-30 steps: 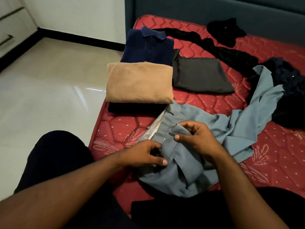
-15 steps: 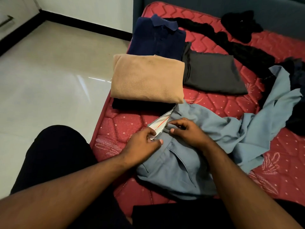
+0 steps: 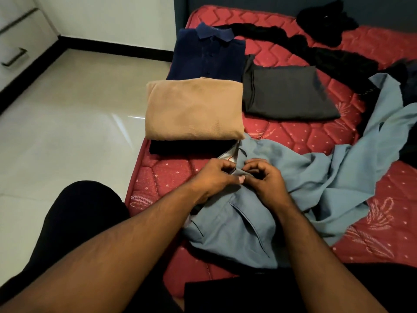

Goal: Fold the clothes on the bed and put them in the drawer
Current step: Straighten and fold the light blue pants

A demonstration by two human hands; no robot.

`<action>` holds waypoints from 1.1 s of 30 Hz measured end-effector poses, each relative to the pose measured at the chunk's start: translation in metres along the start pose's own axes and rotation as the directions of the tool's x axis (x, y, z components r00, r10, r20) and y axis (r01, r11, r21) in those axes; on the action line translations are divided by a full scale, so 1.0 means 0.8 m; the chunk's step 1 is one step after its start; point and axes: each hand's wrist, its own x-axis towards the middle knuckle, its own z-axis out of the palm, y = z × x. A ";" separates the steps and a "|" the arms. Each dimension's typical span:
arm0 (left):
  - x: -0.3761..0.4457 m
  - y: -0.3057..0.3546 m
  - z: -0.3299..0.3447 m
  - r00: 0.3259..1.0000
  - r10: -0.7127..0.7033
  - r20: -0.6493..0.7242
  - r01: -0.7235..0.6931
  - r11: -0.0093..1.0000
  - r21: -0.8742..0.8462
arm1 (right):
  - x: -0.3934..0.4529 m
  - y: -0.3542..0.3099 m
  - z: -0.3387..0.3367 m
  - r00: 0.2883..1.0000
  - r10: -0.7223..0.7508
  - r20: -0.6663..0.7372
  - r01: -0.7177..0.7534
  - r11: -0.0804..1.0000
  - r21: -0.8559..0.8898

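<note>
Both hands — left hand (image 3: 214, 177) and right hand (image 3: 264, 179) — pinch the grey-blue trousers (image 3: 243, 222) at the waistband, probably closing it for folding. Folded clothes (image 3: 194, 109) wait along the bed (image 3: 304, 136)'s left edge.

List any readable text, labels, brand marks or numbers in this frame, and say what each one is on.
None can be read.
The white lining with a red mark inside the blue-grey trousers' waistband, just above the left hand and right hand, is too small and blurred to make out.
The navy polo shirt shows no legible tag at its collar.
</note>
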 end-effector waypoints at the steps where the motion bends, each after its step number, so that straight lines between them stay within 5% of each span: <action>1: -0.005 -0.002 0.003 0.997 0.076 0.009 -0.076 0.997 0.022 | -0.002 -0.004 -0.001 1.000 -0.019 -0.004 0.019 1.000 0.002; 5: -0.020 0.006 0.021 0.940 0.327 -0.098 -0.323 0.945 0.057 | -0.010 -0.026 -0.013 0.994 -0.109 -0.026 0.105 0.989 -0.103; 10: -0.036 0.045 0.049 0.894 0.314 -0.320 -0.374 0.916 -0.145 | -0.047 -0.079 -0.037 0.962 -0.196 -0.191 0.184 0.980 -0.081; 16: -0.059 0.129 0.081 0.878 0.409 -0.249 -0.470 0.835 -0.284 | -0.060 -0.172 -0.106 0.986 -0.164 -0.025 0.164 0.986 -0.035; 20: -0.060 0.190 0.095 0.863 0.463 -0.199 -0.504 0.784 -0.363 | -0.046 -0.253 -0.156 0.979 -0.201 0.032 0.201 0.939 -0.280; 24: -0.041 0.253 0.081 0.739 0.666 -0.098 -0.674 0.727 -0.131 | -0.014 -0.316 -0.191 0.953 -0.297 -0.054 0.222 0.812 -0.539; 27: -0.019 0.297 0.069 0.654 0.746 -0.125 -0.740 0.665 0.100 | 0.010 -0.362 -0.210 0.925 -0.352 -0.144 0.228 0.816 -0.531; 33: 0.005 0.380 0.060 0.509 0.842 -0.178 -0.838 0.532 0.120 | 0.060 -0.452 -0.247 0.941 -0.333 -0.060 0.218 0.733 -0.644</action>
